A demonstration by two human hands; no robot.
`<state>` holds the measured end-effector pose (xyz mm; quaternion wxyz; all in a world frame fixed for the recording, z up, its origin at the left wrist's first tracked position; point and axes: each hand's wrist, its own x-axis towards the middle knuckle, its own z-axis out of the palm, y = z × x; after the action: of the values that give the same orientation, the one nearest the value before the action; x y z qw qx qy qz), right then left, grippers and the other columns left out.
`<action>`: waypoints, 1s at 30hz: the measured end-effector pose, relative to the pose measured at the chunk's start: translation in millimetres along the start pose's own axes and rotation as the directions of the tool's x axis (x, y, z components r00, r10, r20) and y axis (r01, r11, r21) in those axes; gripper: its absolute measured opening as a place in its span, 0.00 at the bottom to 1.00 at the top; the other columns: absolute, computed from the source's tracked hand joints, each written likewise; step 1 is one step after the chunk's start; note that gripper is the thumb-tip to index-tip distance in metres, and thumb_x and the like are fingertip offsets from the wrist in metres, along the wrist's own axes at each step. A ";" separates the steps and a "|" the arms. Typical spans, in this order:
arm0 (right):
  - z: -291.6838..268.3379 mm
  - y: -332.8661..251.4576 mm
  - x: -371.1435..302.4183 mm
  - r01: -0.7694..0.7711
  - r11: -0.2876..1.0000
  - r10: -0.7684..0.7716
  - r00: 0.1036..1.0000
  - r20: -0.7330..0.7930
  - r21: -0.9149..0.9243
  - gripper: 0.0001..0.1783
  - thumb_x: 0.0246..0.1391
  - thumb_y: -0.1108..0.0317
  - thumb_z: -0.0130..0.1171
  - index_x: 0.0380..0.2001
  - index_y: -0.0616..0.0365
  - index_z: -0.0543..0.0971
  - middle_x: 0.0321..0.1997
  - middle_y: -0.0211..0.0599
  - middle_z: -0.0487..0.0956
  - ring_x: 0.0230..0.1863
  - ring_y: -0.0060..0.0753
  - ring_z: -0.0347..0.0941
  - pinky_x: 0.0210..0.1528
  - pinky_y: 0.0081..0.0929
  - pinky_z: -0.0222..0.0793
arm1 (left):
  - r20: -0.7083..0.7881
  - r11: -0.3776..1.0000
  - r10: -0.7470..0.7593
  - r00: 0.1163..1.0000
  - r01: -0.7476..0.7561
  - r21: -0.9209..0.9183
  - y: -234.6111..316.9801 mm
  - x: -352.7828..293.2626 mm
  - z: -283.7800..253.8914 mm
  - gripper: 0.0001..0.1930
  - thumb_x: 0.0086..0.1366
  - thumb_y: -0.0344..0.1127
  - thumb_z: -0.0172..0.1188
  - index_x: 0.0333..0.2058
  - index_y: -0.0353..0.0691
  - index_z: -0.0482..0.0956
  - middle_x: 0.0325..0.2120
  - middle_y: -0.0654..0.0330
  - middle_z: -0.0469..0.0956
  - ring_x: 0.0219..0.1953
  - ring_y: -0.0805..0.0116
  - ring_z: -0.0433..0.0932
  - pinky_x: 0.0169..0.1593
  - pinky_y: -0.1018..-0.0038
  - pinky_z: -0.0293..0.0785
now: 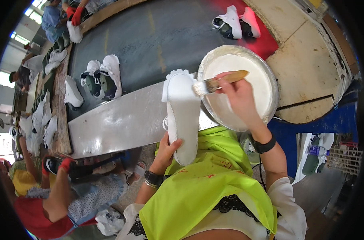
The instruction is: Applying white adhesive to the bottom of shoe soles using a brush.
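My left hand (pixel 167 153) grips a white shoe (pixel 184 124) near one end, its pale underside turned up and its far end edged with small scallops. My right hand (pixel 241 98) is closed around a brush (pixel 212 85) with a wooden handle. The pale bristles are at the shoe's right edge, near its scalloped end; whether they touch it I cannot tell. Just beneath my right hand stands a round metal basin (pixel 275 94) with white liquid (pixel 257 76) in it and white residue around its rim.
A dark conveyor belt (pixel 138 44) runs beyond a metal ledge (pixel 110 132). White-and-dark shoes (pixel 110 76) stand on it at left, with another pair (pixel 230 24) at the far right. Co-workers with red gloves (pixel 68 164) are at left. A stained board (pixel 302 52) lies right of the basin.
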<state>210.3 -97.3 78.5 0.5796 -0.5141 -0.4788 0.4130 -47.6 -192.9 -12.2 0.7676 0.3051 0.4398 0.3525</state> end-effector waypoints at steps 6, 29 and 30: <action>44.7 16.5 34.1 -0.143 0.990 0.142 0.982 0.122 -0.003 0.14 0.59 0.66 0.55 0.39 0.70 0.77 0.31 0.40 0.81 0.29 0.26 0.79 0.33 0.20 0.72 | -0.031 0.991 0.038 0.999 -0.033 0.133 -9.9 1.9 1.6 0.34 0.55 0.38 0.65 0.56 0.29 0.62 0.48 0.54 0.72 0.49 0.66 0.71 0.53 0.70 0.69; 60.0 -0.1 -32.1 0.258 0.893 -0.231 0.966 0.116 -0.370 0.10 0.58 0.67 0.54 0.37 0.63 0.78 0.31 0.46 0.80 0.33 0.42 0.79 0.36 0.30 0.72 | -0.072 0.987 0.084 0.994 -0.073 0.145 -11.7 1.4 -0.1 0.35 0.56 0.37 0.66 0.58 0.32 0.59 0.49 0.55 0.70 0.50 0.68 0.70 0.54 0.71 0.68; 60.0 -7.2 -39.4 0.161 0.898 -0.110 0.983 0.147 -0.408 0.12 0.59 0.65 0.53 0.37 0.65 0.78 0.30 0.48 0.80 0.33 0.44 0.79 0.36 0.31 0.72 | -0.074 0.979 0.102 0.992 -0.087 0.184 -9.8 2.4 2.3 0.36 0.56 0.36 0.66 0.59 0.32 0.58 0.50 0.55 0.69 0.51 0.67 0.69 0.54 0.71 0.68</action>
<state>143.5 -124.4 81.3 0.4534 -0.5659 -0.6248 0.2896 -41.9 -196.8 -20.0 0.7002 0.3790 0.4865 0.3598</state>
